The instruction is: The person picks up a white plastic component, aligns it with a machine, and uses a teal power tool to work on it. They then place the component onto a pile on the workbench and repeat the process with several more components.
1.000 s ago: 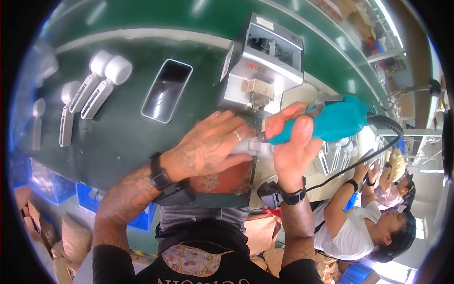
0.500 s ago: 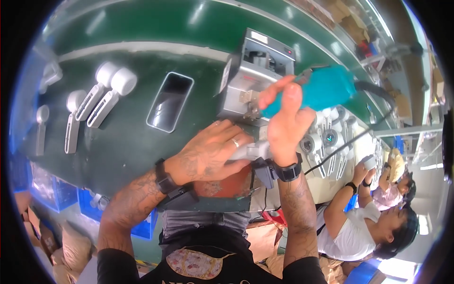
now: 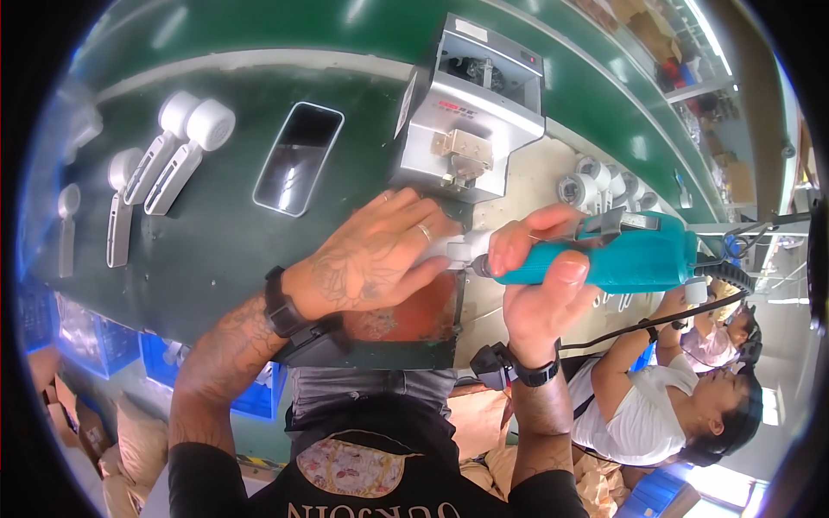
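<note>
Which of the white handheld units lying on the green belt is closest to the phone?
The white unit with its round head toward the top, rightmost of the row, lies nearest the phone; its twin and the others sit further left.

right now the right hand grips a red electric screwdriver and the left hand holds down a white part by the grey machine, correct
Not quite: in the head view the electric screwdriver is teal, not red. The rest holds: the right hand grips it and the left hand holds down a white part by the grey machine.

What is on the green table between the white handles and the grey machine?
A phone lies flat there, screen up, between the white handles and the grey machine, in the head view.
</note>
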`<act>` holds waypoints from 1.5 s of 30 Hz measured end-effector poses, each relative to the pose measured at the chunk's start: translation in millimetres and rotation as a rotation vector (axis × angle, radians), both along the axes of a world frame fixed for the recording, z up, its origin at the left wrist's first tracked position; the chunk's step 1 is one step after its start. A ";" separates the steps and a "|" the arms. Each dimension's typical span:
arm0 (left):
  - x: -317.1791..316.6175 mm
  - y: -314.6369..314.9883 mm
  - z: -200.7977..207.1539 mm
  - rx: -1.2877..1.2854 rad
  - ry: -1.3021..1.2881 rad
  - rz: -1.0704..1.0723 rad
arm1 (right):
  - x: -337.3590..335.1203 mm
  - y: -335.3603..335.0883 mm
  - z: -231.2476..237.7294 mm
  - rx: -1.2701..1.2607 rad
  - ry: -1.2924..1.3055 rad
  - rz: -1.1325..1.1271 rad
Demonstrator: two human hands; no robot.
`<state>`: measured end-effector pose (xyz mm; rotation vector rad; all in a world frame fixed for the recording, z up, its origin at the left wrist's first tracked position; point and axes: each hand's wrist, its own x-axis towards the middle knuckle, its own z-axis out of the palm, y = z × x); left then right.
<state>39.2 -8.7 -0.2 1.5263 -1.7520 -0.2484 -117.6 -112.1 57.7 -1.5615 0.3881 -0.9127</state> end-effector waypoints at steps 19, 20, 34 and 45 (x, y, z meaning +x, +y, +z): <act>1.4 3.5 5.7 -0.046 -0.033 -0.087 | -4.0 9.0 -13.0 0.209 -0.047 -0.123; -4.2 4.3 6.6 -0.097 -0.032 -0.100 | -20.1 -0.6 -13.3 0.365 -0.155 -0.003; 123.2 142.6 -14.6 -0.029 -0.483 0.985 | -95.5 39.6 9.0 0.143 -0.239 -0.287; -50.2 -63.4 42.7 -0.054 0.036 0.169 | -123.3 48.9 5.7 0.127 -0.133 -0.184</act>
